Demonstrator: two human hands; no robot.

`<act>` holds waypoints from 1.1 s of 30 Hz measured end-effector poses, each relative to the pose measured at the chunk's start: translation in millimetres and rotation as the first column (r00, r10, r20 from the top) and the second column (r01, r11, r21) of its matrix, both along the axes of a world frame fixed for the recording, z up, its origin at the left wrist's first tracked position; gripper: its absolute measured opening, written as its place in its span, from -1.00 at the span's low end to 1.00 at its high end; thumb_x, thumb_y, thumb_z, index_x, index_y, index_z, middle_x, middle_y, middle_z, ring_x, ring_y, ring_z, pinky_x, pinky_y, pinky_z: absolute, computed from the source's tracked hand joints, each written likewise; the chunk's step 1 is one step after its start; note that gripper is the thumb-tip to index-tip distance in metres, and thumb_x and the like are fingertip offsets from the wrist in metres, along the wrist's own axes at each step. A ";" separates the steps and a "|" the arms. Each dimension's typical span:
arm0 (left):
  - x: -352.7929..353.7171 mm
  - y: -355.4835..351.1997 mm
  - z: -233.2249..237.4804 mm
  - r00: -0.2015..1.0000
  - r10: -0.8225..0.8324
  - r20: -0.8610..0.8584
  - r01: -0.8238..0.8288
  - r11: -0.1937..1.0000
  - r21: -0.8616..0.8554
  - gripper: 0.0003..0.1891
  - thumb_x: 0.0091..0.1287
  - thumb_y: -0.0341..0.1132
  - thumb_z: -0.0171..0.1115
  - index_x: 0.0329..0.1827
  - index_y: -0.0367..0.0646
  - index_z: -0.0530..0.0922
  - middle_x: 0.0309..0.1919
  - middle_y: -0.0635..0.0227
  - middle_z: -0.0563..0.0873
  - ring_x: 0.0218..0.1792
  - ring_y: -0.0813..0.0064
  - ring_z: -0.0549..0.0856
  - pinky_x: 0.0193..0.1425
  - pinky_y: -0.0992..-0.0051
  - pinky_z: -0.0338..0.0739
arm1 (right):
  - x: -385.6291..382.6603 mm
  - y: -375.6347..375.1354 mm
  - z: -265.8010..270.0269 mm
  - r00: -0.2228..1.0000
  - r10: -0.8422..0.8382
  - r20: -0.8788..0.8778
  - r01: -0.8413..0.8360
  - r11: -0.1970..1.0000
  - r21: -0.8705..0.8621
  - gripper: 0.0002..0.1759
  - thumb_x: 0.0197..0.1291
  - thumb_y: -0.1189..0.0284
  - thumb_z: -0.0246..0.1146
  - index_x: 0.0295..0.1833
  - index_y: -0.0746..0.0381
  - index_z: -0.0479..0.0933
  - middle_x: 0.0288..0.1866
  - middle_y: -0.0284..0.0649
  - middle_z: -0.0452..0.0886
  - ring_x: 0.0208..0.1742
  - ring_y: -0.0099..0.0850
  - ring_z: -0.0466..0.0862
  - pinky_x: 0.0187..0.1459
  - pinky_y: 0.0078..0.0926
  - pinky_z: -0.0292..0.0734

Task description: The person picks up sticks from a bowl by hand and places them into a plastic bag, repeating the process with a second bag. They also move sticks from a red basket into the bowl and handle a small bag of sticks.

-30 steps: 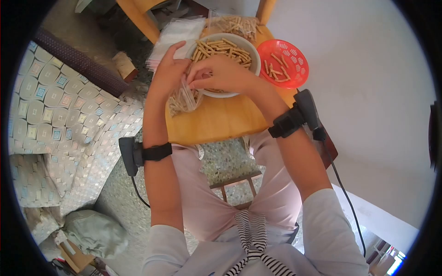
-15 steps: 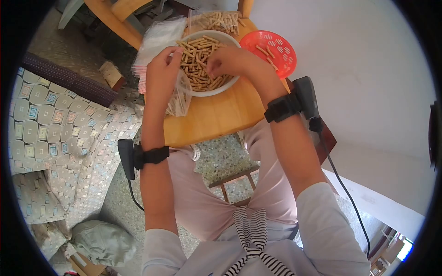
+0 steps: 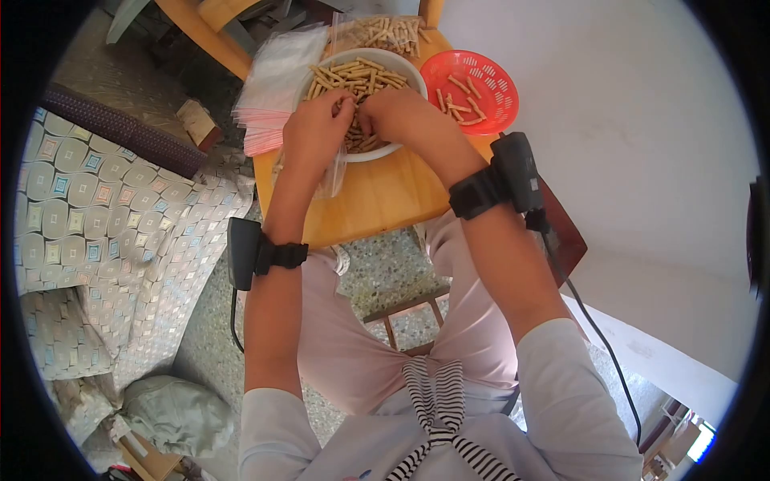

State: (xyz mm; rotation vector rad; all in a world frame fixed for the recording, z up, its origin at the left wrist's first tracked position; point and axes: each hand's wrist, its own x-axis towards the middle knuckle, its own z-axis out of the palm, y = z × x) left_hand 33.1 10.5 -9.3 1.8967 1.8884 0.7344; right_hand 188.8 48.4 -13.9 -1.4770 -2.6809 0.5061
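Note:
A white bowl [image 3: 385,152] full of short tan stick pieces [image 3: 365,74] stands on a wooden chair seat [image 3: 373,200]. My left hand [image 3: 319,128] is closed at the bowl's near left side, pinching a clear plastic bag [image 3: 330,179] that hangs below it past the rim. Over the bowl's near right part, my right hand [image 3: 401,114] has its fingers curled down close to my left fingertips. What those right fingers hold is hidden from view.
To the right of the bowl sits a red slotted basket [image 3: 504,104] with several stick pieces. A stack of clear bags [image 3: 281,76] lies at left. Behind the bowl rests a bag of sticks [image 3: 389,34]. A white wall [image 3: 626,144] borders the right.
My left hand has moved right and slightly down with the bag, closing in on my right hand. My right forearm has shifted, uncovering more of the red basket and its sticks.

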 end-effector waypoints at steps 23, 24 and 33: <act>-34.1 4.9 25.2 0.879 -0.265 0.397 0.197 0.959 0.203 -0.74 0.34 -0.29 0.34 -0.02 -0.27 0.63 -0.18 0.37 0.67 -0.28 0.54 0.62 -0.21 0.52 0.49 | -5.6 2.5 41.1 0.568 0.053 -0.821 -0.043 0.998 0.034 -0.81 0.18 0.35 0.38 -0.10 0.14 0.69 -0.29 -0.34 0.71 -0.38 -0.50 0.61 -0.29 -0.52 0.52; -33.1 4.2 25.4 0.865 -0.249 0.435 0.171 0.962 0.211 -0.75 0.35 -0.28 0.33 -0.03 -0.25 0.63 -0.17 0.38 0.69 -0.25 0.53 0.64 -0.20 0.53 0.50 | -6.7 1.4 41.2 0.569 0.053 -0.821 -0.044 0.998 0.034 -0.81 0.18 0.35 0.38 -0.10 0.14 0.69 -0.29 -0.34 0.71 -0.38 -0.50 0.61 -0.29 -0.52 0.52; -44.6 1.6 38.7 0.846 -0.207 0.492 0.097 0.966 0.239 -0.79 0.31 -0.22 0.37 -0.12 -0.14 0.67 -0.20 0.47 0.75 -0.25 0.63 0.65 -0.13 0.55 0.53 | -5.9 1.0 29.0 0.604 -0.010 -0.797 0.059 0.998 0.032 -0.76 0.21 0.29 0.38 -0.11 0.20 0.61 -0.25 -0.26 0.69 -0.37 -0.42 0.65 -0.29 -0.44 0.52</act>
